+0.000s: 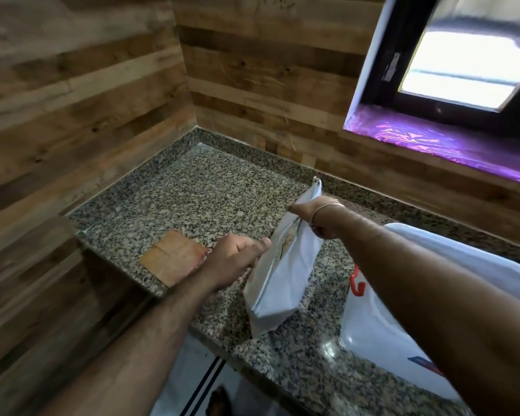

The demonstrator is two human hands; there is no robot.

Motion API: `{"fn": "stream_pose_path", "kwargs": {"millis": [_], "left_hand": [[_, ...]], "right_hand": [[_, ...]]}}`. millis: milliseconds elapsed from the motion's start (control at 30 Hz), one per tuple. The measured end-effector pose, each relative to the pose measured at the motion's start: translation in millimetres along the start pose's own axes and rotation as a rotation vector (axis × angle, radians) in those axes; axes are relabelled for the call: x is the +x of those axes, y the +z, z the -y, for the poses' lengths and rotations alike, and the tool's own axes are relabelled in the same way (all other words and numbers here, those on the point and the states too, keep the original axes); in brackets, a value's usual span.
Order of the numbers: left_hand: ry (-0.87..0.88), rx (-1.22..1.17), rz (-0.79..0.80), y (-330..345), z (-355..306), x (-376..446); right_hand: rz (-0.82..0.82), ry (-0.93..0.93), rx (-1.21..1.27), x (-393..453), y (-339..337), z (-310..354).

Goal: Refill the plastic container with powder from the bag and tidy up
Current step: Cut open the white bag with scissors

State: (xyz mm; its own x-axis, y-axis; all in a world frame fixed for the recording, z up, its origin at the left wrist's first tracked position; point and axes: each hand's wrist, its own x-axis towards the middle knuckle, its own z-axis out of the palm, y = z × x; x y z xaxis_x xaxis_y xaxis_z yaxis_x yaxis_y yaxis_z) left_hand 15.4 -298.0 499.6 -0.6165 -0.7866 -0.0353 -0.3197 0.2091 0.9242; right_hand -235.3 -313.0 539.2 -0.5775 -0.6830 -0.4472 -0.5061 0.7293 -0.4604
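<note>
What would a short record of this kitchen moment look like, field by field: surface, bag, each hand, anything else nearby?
surface: speckled granite counter in a corner of wood-panelled walls
bag: white bag standing tilted on the counter, its top open, pale powder visible inside
left hand: left hand in a grip on the near edge of the bag's opening
right hand: right hand, a thin bangle on the wrist, in a grip on the far edge
nearby: flat brown packet on the counter to the left; large white plastic bag to the right
plastic container: cannot be made out
</note>
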Motion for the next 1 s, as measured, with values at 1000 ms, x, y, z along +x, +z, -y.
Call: {"fn": "stream_pose_path", "kwargs": {"millis": [1000], "left_hand": [[-0.416,-0.581,-0.147,-89.6,-141.1,153.7]], "right_hand": [[-0.741,-0.903,0.033,-129.7,-169.3,67.0]]}}
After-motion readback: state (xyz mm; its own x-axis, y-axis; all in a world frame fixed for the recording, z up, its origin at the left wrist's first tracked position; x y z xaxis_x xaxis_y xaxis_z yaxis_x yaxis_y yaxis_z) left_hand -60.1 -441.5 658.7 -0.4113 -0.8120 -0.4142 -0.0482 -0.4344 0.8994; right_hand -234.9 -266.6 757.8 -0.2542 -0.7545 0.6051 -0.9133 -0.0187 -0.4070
